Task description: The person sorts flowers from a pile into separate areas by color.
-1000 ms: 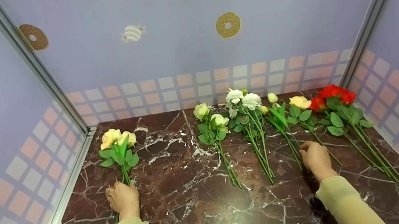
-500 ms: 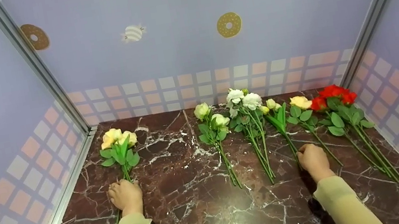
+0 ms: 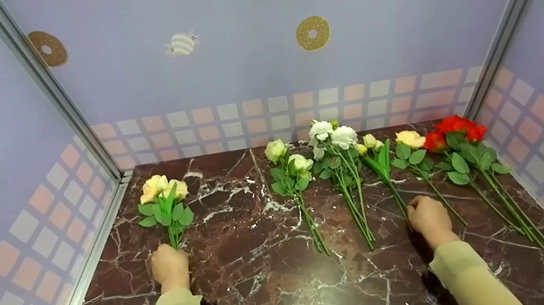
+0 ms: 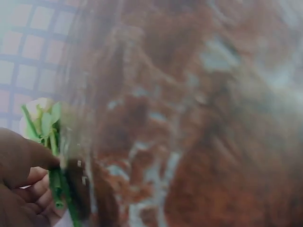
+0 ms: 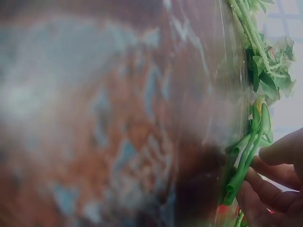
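Observation:
On the left, my left hand grips the green stems of a yellow rose bunch. In the left wrist view its thumb crosses those stems, with fingers curled behind. At the right, my right hand is low over the table with its fingertips at the stems of pale yellow tulips. The right wrist view has the thumb and fingers bent together at the green tulip stems, whose cut ends show. The exact contact between thumb and stems is partly hidden.
Green-white flowers and white peonies lie between the hands. Right of the tulips are a single yellow rose and red roses. Patterned panels enclose the marble table at back and sides.
A second ago one tulip head lay farther back; its stem then shifted forward beside the other tulip. My right hand moved slightly left, then stayed. My left hand shifted slightly right with the roses.

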`<state>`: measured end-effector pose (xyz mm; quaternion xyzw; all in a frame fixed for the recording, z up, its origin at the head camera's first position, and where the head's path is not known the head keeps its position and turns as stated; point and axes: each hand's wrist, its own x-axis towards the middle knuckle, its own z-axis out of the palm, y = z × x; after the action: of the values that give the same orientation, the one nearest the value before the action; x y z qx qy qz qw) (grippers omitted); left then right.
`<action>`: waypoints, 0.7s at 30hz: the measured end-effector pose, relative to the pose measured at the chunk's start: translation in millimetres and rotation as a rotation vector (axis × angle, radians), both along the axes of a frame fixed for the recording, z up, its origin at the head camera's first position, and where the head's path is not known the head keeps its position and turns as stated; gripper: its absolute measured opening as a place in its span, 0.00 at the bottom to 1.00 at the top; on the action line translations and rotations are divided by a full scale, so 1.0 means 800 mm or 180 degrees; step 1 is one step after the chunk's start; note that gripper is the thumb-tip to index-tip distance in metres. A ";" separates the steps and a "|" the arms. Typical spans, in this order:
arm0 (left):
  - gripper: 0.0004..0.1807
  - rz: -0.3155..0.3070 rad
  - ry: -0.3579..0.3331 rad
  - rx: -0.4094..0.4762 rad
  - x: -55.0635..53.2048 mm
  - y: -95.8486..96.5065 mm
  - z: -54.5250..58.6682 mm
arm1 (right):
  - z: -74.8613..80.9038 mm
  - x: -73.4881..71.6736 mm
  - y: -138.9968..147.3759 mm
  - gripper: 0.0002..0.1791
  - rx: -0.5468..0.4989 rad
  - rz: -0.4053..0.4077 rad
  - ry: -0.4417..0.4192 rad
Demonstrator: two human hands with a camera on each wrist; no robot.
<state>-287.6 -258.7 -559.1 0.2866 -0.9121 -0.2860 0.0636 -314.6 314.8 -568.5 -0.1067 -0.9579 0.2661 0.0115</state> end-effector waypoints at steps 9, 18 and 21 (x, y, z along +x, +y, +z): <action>0.15 -0.0096 -0.0169 0.0489 0.004 0.006 0.017 | 0.002 0.002 0.005 0.18 0.0030 -0.0025 0.0010; 0.26 -0.0398 -0.0353 0.0801 0.000 0.018 0.028 | 0.002 0.004 0.007 0.19 0.0016 -0.0056 -0.0018; 0.24 -0.0369 -0.0354 0.0787 0.000 0.018 0.025 | 0.002 0.005 0.007 0.20 -0.0014 -0.0043 -0.0044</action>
<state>-287.6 -244.4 -538.9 0.2546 -0.8871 -0.3830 -0.0394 -310.5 320.3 -567.0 -0.1151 -0.9567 0.2674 0.0064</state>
